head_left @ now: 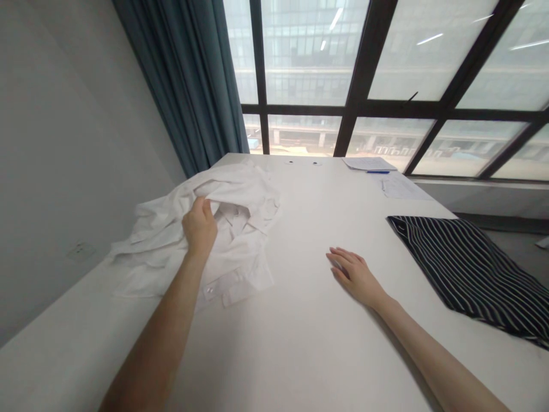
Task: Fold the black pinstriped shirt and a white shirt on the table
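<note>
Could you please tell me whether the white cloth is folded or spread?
Neither: the white cloth lies crumpled, in uneven creases, one edge raised in the left hand.

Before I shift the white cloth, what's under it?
The tabletop shows around the white cloth, which lies on it. The left hand holds up a fold; only more white material shows beneath. Anything else underneath is covered and can't be seen.

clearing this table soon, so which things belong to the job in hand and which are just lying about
In the job:
- white garment, pinched in the left hand

Probably just lying about, as neither hand touches them:
- black-and-white striped cloth
- stacked papers
- blue pen
- loose sheet
</note>
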A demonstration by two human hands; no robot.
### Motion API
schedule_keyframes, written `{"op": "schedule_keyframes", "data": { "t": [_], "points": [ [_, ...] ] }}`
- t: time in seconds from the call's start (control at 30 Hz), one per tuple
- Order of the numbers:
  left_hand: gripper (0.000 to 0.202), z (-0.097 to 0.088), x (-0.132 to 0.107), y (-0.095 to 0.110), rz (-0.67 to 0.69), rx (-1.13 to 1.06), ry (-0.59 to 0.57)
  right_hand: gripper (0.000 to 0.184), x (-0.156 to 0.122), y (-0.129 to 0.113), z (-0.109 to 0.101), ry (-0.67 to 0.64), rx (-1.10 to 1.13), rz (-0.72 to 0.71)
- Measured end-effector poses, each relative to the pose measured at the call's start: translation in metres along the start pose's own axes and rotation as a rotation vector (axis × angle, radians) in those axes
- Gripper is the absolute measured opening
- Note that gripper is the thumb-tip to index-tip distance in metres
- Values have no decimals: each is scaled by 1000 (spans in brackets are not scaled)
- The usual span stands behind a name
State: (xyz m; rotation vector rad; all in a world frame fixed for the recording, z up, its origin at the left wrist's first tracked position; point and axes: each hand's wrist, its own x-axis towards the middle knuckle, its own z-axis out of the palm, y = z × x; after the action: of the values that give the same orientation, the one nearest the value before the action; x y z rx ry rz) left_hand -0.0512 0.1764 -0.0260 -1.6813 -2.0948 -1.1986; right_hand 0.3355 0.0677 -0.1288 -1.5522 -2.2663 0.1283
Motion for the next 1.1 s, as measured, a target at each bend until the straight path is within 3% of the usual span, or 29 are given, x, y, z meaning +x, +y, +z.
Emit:
{"op": "schedule_keyframes", "data": {
  "t": [0.1,0.27,0.4,0.5,0.6,0.77,0.83,0.97,1.1],
  "points": [
    [35,-17,-17,40,101,-122,-20,41,-1,1,1,15,19,-9],
    [35,-19,-76,96,278,-244,-345,43,-2,3,0,61,118,6],
    [31,-10,-107,110,387,-192,-621,41,-3,4,-1,122,175,35],
    [29,-6,-108,109,417,-181,-724,38,-4,4,-1,121,196,33],
    [27,-5,-90,102,330,-336,-651,36,-5,4,-2,107,220,39],
    [21,-10,-36,73,139,-645,-302,35,0,-5,-6,112,315,130],
    [20,-10,-18,57,71,-692,-222,34,6,-14,-7,92,371,168],
    [21,-8,2,31,-89,-756,-150,30,31,-43,-2,47,536,215],
    [22,-7,4,24,-131,-826,-154,41,77,-80,18,51,628,225]
  ]
}}
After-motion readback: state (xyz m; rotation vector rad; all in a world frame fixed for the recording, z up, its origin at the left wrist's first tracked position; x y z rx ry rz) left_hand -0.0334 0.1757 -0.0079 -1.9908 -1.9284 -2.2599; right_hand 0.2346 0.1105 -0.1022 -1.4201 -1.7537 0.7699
